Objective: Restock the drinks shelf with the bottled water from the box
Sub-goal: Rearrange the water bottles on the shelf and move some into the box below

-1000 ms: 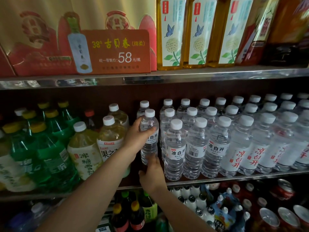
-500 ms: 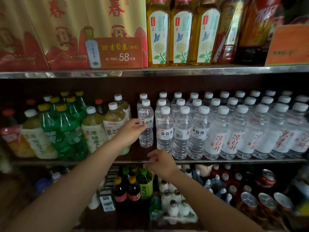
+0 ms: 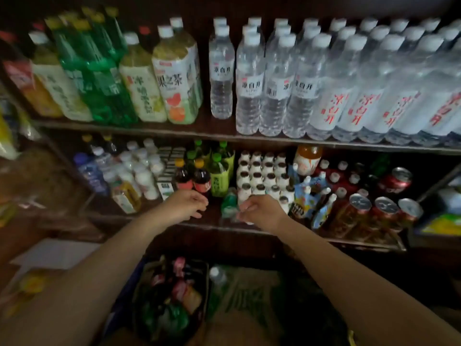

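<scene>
Both hands (image 3: 222,208) have dropped — water bottles (image 3: 274,81) shelved well above them.

I see clear water bottles (image 3: 273,83) with white caps and red-lettered labels, green soda bottles (image 3: 97,71) with yellow caps, red cans (image 3: 384,216).

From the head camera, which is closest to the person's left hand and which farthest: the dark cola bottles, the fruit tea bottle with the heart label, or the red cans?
Measured from the left hand:
1. Dark cola bottles, just above it on the lower shelf.
2. Fruit tea bottle, on the upper shelf, above the hand.
3. Red cans, far right on the lower shelf, beyond the right hand.
</scene>
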Demonstrator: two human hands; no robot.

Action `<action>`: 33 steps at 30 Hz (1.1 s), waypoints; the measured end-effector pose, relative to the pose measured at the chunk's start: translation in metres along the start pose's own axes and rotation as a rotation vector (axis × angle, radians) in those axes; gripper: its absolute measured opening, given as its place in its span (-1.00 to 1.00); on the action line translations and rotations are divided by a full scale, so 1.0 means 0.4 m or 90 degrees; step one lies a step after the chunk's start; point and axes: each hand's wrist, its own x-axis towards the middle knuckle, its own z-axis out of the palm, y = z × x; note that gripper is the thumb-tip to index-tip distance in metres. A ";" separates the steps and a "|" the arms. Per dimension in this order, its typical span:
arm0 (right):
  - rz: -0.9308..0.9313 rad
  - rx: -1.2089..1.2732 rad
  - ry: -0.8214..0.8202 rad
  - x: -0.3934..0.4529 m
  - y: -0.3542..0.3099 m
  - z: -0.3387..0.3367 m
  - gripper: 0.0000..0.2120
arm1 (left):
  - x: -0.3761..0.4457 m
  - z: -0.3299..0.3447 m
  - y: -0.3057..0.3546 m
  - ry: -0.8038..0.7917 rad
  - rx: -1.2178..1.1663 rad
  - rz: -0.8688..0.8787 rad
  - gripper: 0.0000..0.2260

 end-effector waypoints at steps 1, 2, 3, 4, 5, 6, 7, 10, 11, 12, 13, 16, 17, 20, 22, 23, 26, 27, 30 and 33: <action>0.023 0.005 -0.008 0.002 0.039 0.034 -0.85 | 0.012 0.026 -0.043 -0.004 -0.007 -0.017 -0.84; 0.044 0.013 -0.018 0.011 0.068 0.060 -0.85 | 0.029 0.048 -0.076 -0.010 -0.016 -0.035 -0.82; 0.082 0.022 -0.042 0.034 0.134 0.117 -0.84 | 0.061 0.094 -0.140 -0.034 -0.020 -0.062 -0.78; 0.099 0.024 -0.058 0.042 0.170 0.150 -0.83 | 0.077 0.121 -0.183 -0.041 -0.029 -0.072 -0.73; 0.106 0.017 -0.068 0.041 0.192 0.165 -0.80 | 0.079 0.135 -0.212 -0.047 -0.031 -0.071 -0.69; 0.118 0.004 -0.078 0.042 0.221 0.187 -0.75 | 0.084 0.156 -0.247 -0.063 -0.034 -0.086 -0.64; 0.133 -0.007 -0.093 0.053 0.263 0.224 -0.72 | 0.100 0.188 -0.301 -0.089 -0.043 -0.108 -0.60; 0.191 -0.013 -0.136 0.107 0.410 0.351 -0.72 | 0.160 0.281 -0.466 -0.133 -0.092 -0.188 -0.44; 0.210 -0.006 -0.141 0.123 0.457 0.395 -0.70 | 0.178 0.308 -0.518 -0.132 -0.107 -0.198 -0.40; 0.223 -0.008 -0.151 0.137 0.499 0.435 -0.67 | 0.200 0.333 -0.571 -0.126 -0.114 -0.201 -0.37; 0.231 -0.017 -0.163 0.151 0.540 0.472 -0.63 | 0.221 0.354 -0.620 -0.114 -0.125 -0.201 -0.34; 0.245 -0.020 -0.187 0.208 0.654 0.566 -0.47 | 0.295 0.407 -0.744 -0.065 -0.137 -0.192 -0.27; 0.246 -0.017 -0.193 0.229 0.686 0.595 -0.43 | 0.321 0.425 -0.779 -0.048 -0.137 -0.184 -0.26; 0.248 -0.034 -0.197 0.301 0.774 0.672 -0.36 | 0.405 0.475 -0.864 -0.017 -0.134 -0.154 -0.20; 0.248 -0.039 -0.198 0.353 0.826 0.714 -0.32 | 0.472 0.505 -0.920 0.000 -0.122 -0.129 -0.13; 0.243 -0.047 -0.195 0.380 0.853 0.735 -0.28 | 0.505 0.521 -0.946 0.008 -0.112 -0.118 -0.09; 0.232 -0.071 -0.179 0.462 0.938 0.796 -0.07 | 0.589 0.577 -1.006 0.013 -0.094 -0.085 0.02; 0.231 -0.069 -0.178 0.487 0.962 0.816 0.01 | 0.612 0.597 -1.021 0.007 -0.107 -0.064 0.04; 0.222 0.011 -0.173 0.558 1.030 0.874 0.18 | 0.661 0.651 -1.056 0.020 -0.162 0.004 0.01; 0.154 0.091 -0.184 0.610 1.074 0.926 0.18 | 0.691 0.672 -1.089 0.085 -0.193 0.059 -0.25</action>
